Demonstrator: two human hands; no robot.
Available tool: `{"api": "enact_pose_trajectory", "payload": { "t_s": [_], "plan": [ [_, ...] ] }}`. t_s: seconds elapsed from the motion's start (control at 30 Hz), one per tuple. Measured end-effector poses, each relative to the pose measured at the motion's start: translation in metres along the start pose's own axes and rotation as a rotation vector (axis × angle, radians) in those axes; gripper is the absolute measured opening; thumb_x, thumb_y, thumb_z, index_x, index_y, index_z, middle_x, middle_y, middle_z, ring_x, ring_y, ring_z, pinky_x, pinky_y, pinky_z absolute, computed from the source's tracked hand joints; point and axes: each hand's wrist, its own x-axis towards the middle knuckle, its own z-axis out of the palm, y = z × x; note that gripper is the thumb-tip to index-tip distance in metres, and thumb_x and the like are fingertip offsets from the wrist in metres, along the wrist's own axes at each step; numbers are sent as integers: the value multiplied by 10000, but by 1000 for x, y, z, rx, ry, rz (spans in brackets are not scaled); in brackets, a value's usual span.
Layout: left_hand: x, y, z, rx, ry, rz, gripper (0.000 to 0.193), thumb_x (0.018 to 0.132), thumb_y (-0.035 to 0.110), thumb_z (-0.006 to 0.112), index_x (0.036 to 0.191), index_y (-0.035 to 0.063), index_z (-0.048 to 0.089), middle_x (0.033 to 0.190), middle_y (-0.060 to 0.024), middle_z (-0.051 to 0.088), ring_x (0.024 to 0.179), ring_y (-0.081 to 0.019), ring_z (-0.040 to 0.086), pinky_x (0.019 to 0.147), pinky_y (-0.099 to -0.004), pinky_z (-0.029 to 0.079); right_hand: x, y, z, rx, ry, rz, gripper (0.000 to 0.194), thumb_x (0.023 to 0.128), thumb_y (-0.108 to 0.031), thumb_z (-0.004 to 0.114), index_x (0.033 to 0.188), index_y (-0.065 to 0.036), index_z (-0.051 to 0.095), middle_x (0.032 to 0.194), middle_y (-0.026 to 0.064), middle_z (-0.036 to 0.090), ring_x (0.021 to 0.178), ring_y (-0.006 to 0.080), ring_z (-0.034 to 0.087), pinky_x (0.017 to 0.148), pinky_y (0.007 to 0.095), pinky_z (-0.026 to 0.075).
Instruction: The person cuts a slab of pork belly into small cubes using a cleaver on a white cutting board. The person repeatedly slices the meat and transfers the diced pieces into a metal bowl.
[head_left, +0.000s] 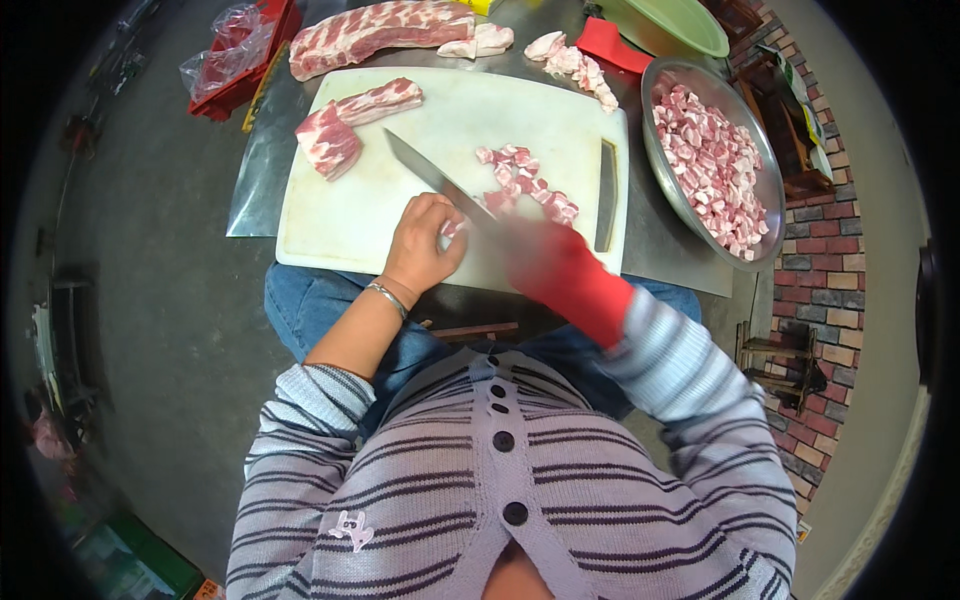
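Note:
My left hand (427, 240) is bare, with a bracelet at the wrist. Its fingers curl around a small piece of raw meat (451, 227) on the white cutting board (352, 225). In a red glove, my right hand (559, 259) grips a broad-bladed kitchen knife (439, 178); motion blurs the glove and the handle is hidden. The blade slants up and left, close beside my left fingers. Diced meat (517, 176) lies beyond the knife, partly hidden by it. Two larger meat pieces, a chunk (328, 141) and a strip (382, 101), rest at the board's far left.
A steel bowl (772, 225) of diced meat stands right of the board. Behind the board lie a rib slab (382, 34) and fatty trimmings (574, 66), near a red plastic object (611, 46) and a green basin (675, 26). A red crate (281, 34) with plastic bags is at far left.

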Motion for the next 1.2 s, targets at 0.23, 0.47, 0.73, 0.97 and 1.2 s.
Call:
{"api": "enact_pose_trajectory", "payload": {
  "t_s": [0.23,0.47,0.73,0.97,1.2],
  "plan": [
    [-1,9,-7,-14,30,-4,387,702,44,809,1028,22,602,1079,-159,571,1029,-327,577,886,-381,502,33,6,7,114,25,-33,175,919,-134,607,1073,-74,664,813,108,649,726,302,650,636,366,517],
    [-22,1,-6,100,69,-1,345,707,39,824,975,38,607,1058,-139,581,999,-312,573,861,-380,495,-27,-38,-69,-62,-266,371,109,915,-174,605,960,-88,653,872,140,691,708,329,670,581,435,526],
    [-17,5,-1,110,44,-2,241,736,46,774,895,33,593,992,-142,593,955,-341,581,843,-401,495,18,-21,4,-56,-7,63,111,886,-171,619,922,-75,661,831,126,683,781,321,687,631,438,540],
    [-19,10,0,179,56,-77,267,753,59,757,945,2,580,1004,-145,560,962,-337,581,827,-411,514,18,-5,16,-183,-179,-21,290,893,-81,577,1174,-40,635,894,98,641,763,213,628,637,348,490],
    [67,4,36,-89,117,-214,260,827,128,738,1078,71,704,1183,-128,627,1009,-303,600,901,-362,517,-33,-19,-102,302,-8,791,315,952,-331,619,961,-19,663,701,135,666,614,291,665,606,416,520]
  ]
}}
